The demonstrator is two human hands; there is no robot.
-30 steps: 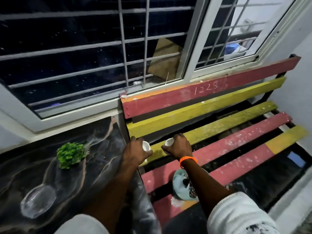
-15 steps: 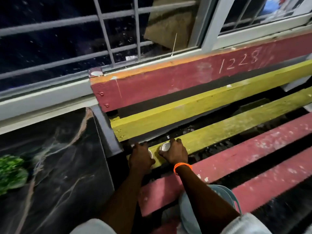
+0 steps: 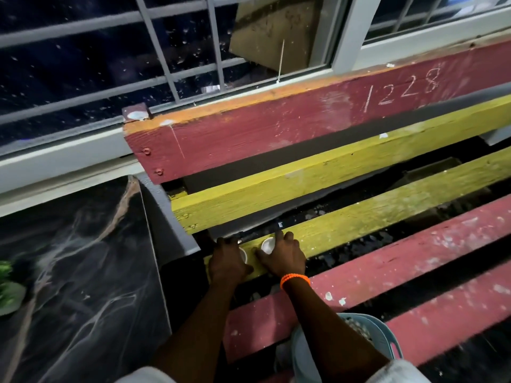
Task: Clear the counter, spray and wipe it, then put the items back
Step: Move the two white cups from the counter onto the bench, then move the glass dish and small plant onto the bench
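Head view, looking down over a slatted bench beside a dark counter. Left hand [image 3: 227,261] curled over a small white cup [image 3: 243,255], gripping it from above; only a sliver of the cup's rim shows at the thumb side. Right hand [image 3: 282,255] curled round a second small white cup [image 3: 268,245], its round white top visible between thumb and forefinger. Both cups sit on the yellow slat [image 3: 387,217], at its left end, just beside each other but apart; the two hands nearly touch at the thumbs. Orange bead bracelet [image 3: 294,280] on the right wrist. White sleeves at the bottom edge of the view. Bench [image 3: 414,272] runs from the counter's right edge off toward the right: red back slat chalked "1228" [image 3: 403,88], a yellow slat below it, then the yellow seat slat with the cups, then two red seat slats with flaked paint. A pale blue basket [image 3: 387,335] lies at the near edge of the bench under the right forearm, partly hidden; contents cannot be made out. Dark marbled counter [image 3: 83,272] fills the lower left; a green leafy plant [image 3: 8,288] sits at its left edge, cut off by the frame and blurred. Barred window [image 3: 166,51] behind, glass dark and spotted.
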